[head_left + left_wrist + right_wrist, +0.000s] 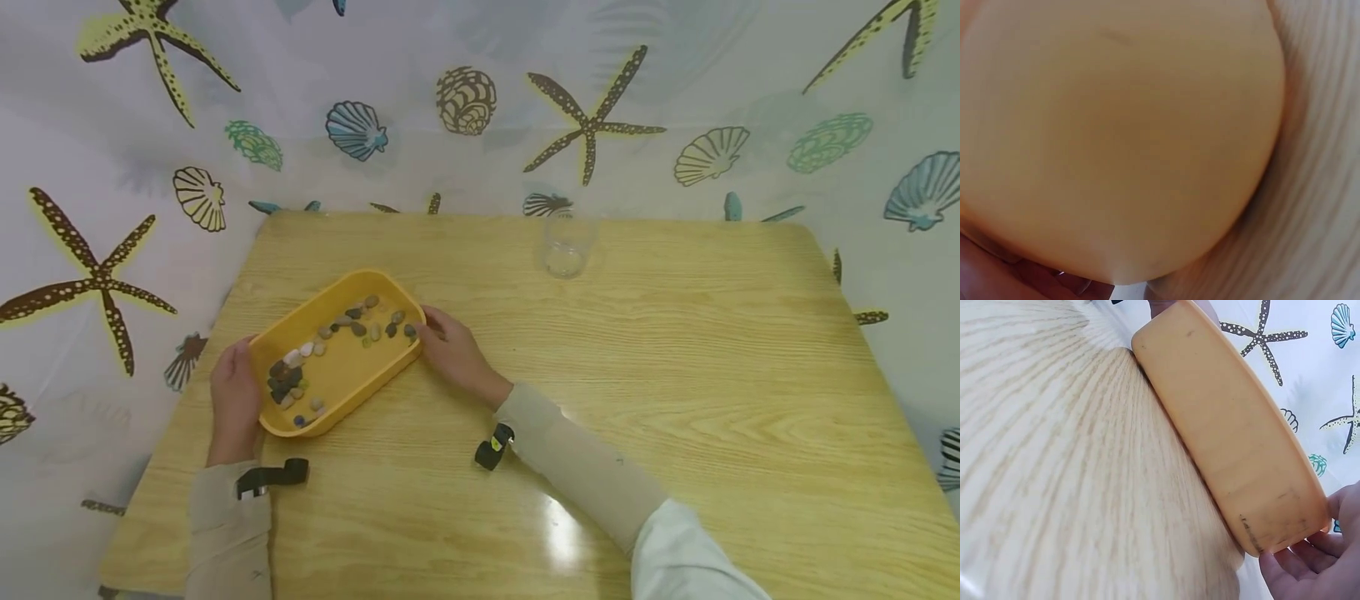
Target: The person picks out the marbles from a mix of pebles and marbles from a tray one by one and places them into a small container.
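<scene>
Patterned cloth [420,50] printed with starfish and shells hangs behind and at both sides of a wood-grain table [712,375]. Left of the table's centre, near its left edge, is a yellow tub [367,396], set diagonally, its right end closer to the far edge. Small stones [285,379], grey, brown, white and dark, lie inside, mostly along its far side and bunched at its left end; the middle of its floor is bare. They may have collected by sliding, and the raised walls keep them in.

A person's left hand [236,396] grips the left end and the right hand [457,354] the right end, thumb by the rim and fingers against the lower wall. Holding opposite ends probably shares the weight and steadies the load. Whether the base touches the table or is slightly lifted, I cannot tell.

Farther out, a clear cup [566,254] stands by the far edge, just right of its middle, well apart from the tub, perhaps to leave working room. Beige sleeves [585,467] carry small black devices [272,476] at both wrists.
</scene>
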Demonstrator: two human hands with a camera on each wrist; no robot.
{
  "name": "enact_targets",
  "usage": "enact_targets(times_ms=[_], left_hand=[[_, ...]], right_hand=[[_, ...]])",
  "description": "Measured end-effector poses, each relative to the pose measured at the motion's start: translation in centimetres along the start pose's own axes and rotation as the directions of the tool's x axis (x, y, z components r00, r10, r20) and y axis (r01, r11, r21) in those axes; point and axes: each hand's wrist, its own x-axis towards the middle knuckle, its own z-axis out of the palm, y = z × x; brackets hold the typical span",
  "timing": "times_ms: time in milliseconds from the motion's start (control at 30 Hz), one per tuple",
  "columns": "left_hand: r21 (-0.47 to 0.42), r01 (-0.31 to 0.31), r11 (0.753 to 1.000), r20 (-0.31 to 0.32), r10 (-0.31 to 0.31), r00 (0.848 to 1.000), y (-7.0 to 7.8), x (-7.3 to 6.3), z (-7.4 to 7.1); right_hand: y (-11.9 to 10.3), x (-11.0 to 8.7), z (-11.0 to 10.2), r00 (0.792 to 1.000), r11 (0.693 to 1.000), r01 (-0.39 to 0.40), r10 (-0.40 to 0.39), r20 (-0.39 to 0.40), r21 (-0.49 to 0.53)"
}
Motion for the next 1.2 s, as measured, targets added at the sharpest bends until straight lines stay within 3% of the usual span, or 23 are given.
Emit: enact_targets(times_ms=[100,267,467,633,867,1200], left_hand=[[0.002,-0.004,1.0,0.001,0.004,1.0,0.2,-0.1,0.3],[0.015,-0.072,0.997,-0.011,0.072,0.997,0.4,-0.1,0.7],[0.054,-0.105,0.993,0.029,0.103,0.994,0.7,0.0,1.5],[0.073,-0.148,0.986,0.062,0.143,0.988,0.8,0.1,2.1],[0.056,-0.147,0.988,0.092,0.142,0.986,0.9,0.1,3.0],[0.014,-0.183,0.983,0.121,0.18,0.976,1.2,-0.4,4.6]], right_hand=[[0.5,0.0,-0.2,1.0,1.0,0.015,-0.015,-0.007,-0.015],[0.6,-0.3,-0.6,1.0,1.0,0.004,-0.005,-0.014,-0.022],[0.9,-0.9,-1.5,1.0,1.0,-0.02,0.02,-0.014,-0.005],[-0.5,-1.8,-2.6,1.0,0.998,-0.025,0.026,-0.004,0.062],[-2.3,-3.3,-3.6,0.999,0.995,-0.045,0.045,-0.001,0.091],[1.3,-3.3,-4.7,0.997,0.998,-0.048,0.051,-0.06,0.046]])
